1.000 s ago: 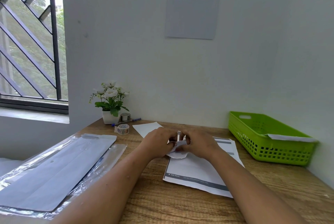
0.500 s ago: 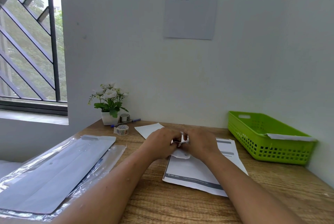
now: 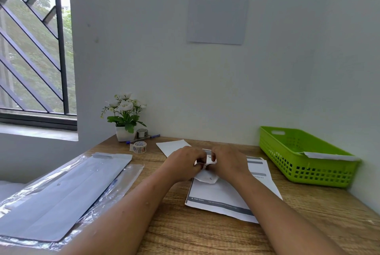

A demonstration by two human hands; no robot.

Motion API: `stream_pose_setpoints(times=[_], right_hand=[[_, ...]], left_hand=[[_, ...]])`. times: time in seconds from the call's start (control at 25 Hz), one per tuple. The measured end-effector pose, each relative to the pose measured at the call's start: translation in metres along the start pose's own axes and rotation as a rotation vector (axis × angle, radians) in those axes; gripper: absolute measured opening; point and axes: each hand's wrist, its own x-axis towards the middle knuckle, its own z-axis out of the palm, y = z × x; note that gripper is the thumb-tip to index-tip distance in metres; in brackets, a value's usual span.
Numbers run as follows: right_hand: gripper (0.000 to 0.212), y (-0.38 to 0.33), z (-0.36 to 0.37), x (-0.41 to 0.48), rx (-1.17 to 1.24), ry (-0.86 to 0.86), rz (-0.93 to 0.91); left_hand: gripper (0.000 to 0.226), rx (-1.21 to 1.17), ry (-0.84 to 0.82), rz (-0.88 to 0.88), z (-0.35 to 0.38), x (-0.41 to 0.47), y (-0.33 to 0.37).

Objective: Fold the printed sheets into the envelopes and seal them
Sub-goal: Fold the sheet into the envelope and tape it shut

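My left hand and my right hand meet at the middle of the desk, both pinching a small white piece of paper that hangs between them, its upper part hidden by my fingers. Under it lies a stack of printed sheets with grey bars. A white envelope lies flat just beyond my left hand. At the left a pack of long envelopes sits in clear plastic wrap.
A green plastic basket stands at the right by the wall with an envelope across its rim. A tape roll, a second roll, a pen and a potted white flower sit at the back left.
My hands stay together over the printed sheets and have shifted slightly, working the small paper between the fingers. The view has tilted a little.
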Motion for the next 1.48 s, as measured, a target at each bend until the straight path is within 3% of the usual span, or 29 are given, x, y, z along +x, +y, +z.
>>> stream_pose_setpoints(times=[0.32,0.48,0.6,0.88,1.12,1.32,1.48], right_hand=[[0.012,-0.001,-0.006,-0.004,-0.02,-0.075,-0.034],[0.033,-0.003,-0.007,-0.006,-0.081,-0.019,-0.058],[0.024,-0.004,0.0,-0.002,-0.127,0.081,-0.095],[0.032,-0.01,0.014,0.001,-0.149,0.109,-0.061],[0.012,0.007,0.005,0.007,0.221,-0.099,0.162],[0.023,0.022,-0.007,0.004,0.786,-0.397,0.306],[0.032,0.028,-0.016,0.003,0.963,-0.647,0.244]], left_hand=[[0.013,-0.035,-0.062,-0.042,0.001,-0.001,-0.005],[0.013,0.025,-0.041,-0.067,0.001,-0.002,-0.005],[0.017,0.033,-0.012,-0.032,-0.003,-0.001,0.001],[0.018,0.058,0.025,0.025,-0.006,-0.002,0.008],[0.016,0.03,-0.041,-0.064,-0.008,-0.002,-0.004],[0.021,-0.09,-0.238,-0.171,-0.005,-0.003,-0.018],[0.026,-0.177,-0.279,-0.226,-0.005,-0.002,-0.019]])
